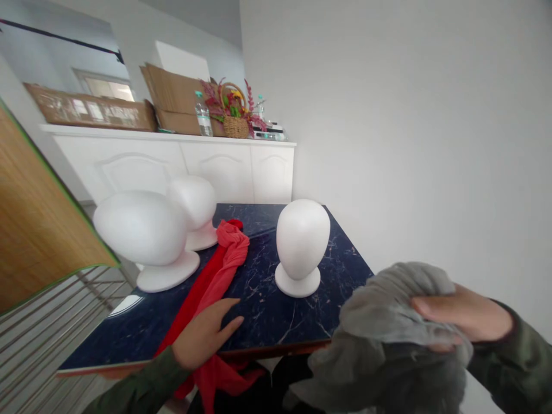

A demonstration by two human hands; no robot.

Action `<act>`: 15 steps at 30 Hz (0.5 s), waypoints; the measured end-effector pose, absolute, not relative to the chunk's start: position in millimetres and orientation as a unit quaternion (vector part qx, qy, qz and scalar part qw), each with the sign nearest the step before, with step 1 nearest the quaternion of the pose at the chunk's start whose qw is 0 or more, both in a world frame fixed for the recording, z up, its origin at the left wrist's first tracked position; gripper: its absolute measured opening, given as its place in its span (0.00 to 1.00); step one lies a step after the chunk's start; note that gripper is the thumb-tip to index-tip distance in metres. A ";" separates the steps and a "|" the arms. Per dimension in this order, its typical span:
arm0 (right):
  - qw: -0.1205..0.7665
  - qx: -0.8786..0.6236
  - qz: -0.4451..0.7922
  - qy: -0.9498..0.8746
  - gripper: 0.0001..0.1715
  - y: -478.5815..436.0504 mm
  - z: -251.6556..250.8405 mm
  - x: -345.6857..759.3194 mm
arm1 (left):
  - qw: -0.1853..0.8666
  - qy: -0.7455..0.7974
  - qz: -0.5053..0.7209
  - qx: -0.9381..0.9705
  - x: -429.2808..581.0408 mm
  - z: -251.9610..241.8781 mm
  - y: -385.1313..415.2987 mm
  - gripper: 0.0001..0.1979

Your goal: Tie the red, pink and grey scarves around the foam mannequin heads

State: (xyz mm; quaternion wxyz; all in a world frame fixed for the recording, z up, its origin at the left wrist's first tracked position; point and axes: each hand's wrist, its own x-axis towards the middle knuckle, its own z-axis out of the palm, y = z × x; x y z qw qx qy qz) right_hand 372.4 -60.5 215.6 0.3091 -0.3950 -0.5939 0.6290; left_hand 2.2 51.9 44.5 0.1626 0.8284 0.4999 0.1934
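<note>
Clamped in my right hand (pixel 463 319) is a bunched grey cloth (pixel 388 339), held just off the near right corner of the dark marbled tabletop (pixel 267 310). That grip is closed over the top of the bundle. My left hand (pixel 204 339) lies flat with fingers spread, resting on a red scarf (pixel 219 264) that trails over the near edge. Three white foam heads stand beyond; the nearest head (pixel 301 244) is upright, right of the scarf.
</note>
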 end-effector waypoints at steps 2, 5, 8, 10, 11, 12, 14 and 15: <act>0.319 -0.366 0.672 -0.560 0.21 -43.7 218.7 353.6 | 0.211 0.412 0.251 0.850 36.0 73.3 37.7 0.33; 0.302 -0.335 0.709 -0.542 0.25 -21.5 227.0 322.9 | 0.314 0.254 0.313 0.860 92.3 105.3 17.1 0.53; 0.286 -0.331 0.709 -0.553 0.27 -10.9 240.0 308.3 | 0.364 0.222 0.342 0.837 119.4 120.0 14.2 0.24; 0.292 -0.352 0.694 -0.556 0.27 -10.8 248.2 311.0 | 0.378 0.255 0.363 0.813 114.6 123.6 23.3 0.12; 0.290 -0.368 0.687 -0.555 0.26 -12.2 251.1 314.9 | 0.386 0.277 0.377 0.795 107.0 125.1 29.8 0.12; 0.286 -0.387 0.680 -0.553 0.25 -13.9 252.9 319.6 | 0.402 0.298 0.391 0.773 97.4 127.0 36.7 0.12; 0.267 -0.432 0.661 -0.553 0.22 -16.8 252.8 329.0 | 0.473 0.328 0.410 0.708 75.8 132.5 49.0 0.13; 0.257 -0.452 0.650 -0.555 0.22 -17.4 251.5 333.0 | 0.528 0.329 0.399 0.674 65.0 136.0 53.5 0.15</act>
